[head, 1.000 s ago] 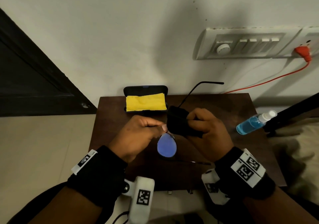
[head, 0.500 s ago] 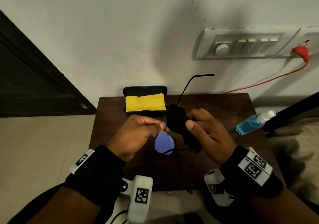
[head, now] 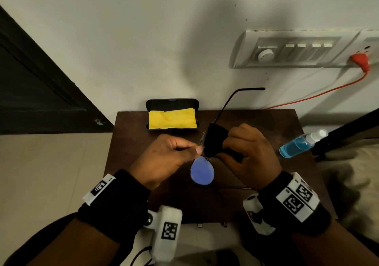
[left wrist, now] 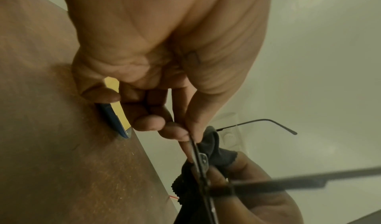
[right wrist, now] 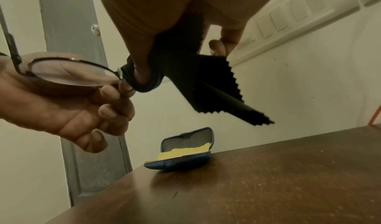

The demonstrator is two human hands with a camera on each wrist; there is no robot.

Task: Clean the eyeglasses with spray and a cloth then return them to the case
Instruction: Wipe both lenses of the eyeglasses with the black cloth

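Note:
The eyeglasses (head: 202, 172) are held above the brown table (head: 266, 122), the near lens reflecting blue. My left hand (head: 198, 150) pinches the thin frame (left wrist: 201, 162) near the bridge. My right hand (head: 235, 149) grips a black cloth (head: 215, 140) folded over the far lens, which is hidden. In the right wrist view the cloth (right wrist: 206, 84) hangs with its zigzag edge free beside the bare lens (right wrist: 68, 72). One temple arm (head: 242, 90) sticks up toward the wall. The open dark case (head: 172, 103) stands at the table's back edge.
A yellow cloth (head: 171, 119) lies in the case. A spray bottle (head: 297, 145) of blue liquid lies at the table's right edge. A switch panel (head: 297, 50) with an orange plug (head: 361, 60) and cable is on the wall. A dark door (head: 30, 91) is at left.
The right thumb, lifted off the cloth half a second ago, is back on it. The glasses tilted slightly, and the raised temple arm swung a little right.

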